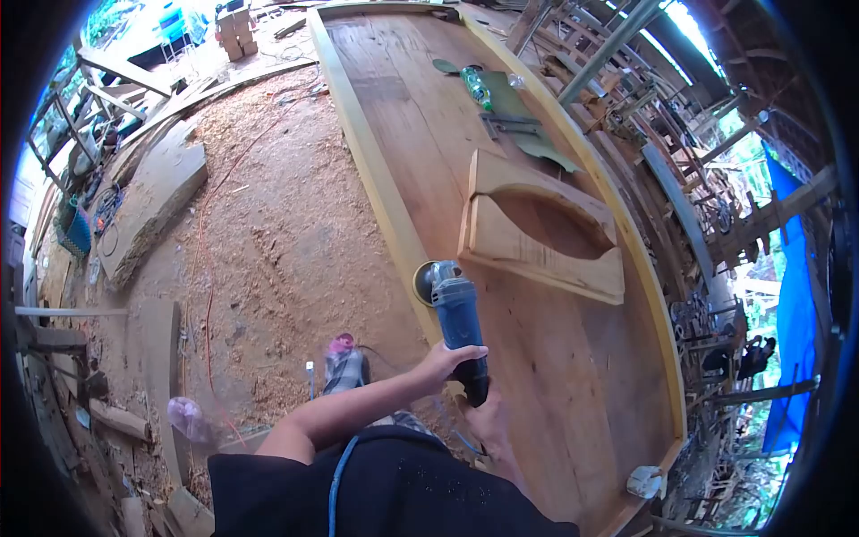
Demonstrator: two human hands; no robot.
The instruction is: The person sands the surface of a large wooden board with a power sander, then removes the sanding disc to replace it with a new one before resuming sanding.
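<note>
A blue angle grinder [460, 313] with a round disc [422, 284] is held in both hands. My left hand [445, 360] wraps round the middle of its body. Lower down, my right hand [486, 413] grips the black rear end. The disc is at the near-side wooden rim [380, 179] of a long wooden panel [537, 358]; whether it touches the rim cannot be made out. On the panel, right of the grinder's head, lies a pale wooden frame [546, 228] with an oval opening.
A green bottle [477, 88] and green sheet pieces [537, 143] lie farther up the panel. Sawdust covers the ground [277, 233] at left, crossed by an orange cord [204, 268]. Planks [165, 210] lie beyond. A white object [644, 481] sits at the panel's near corner.
</note>
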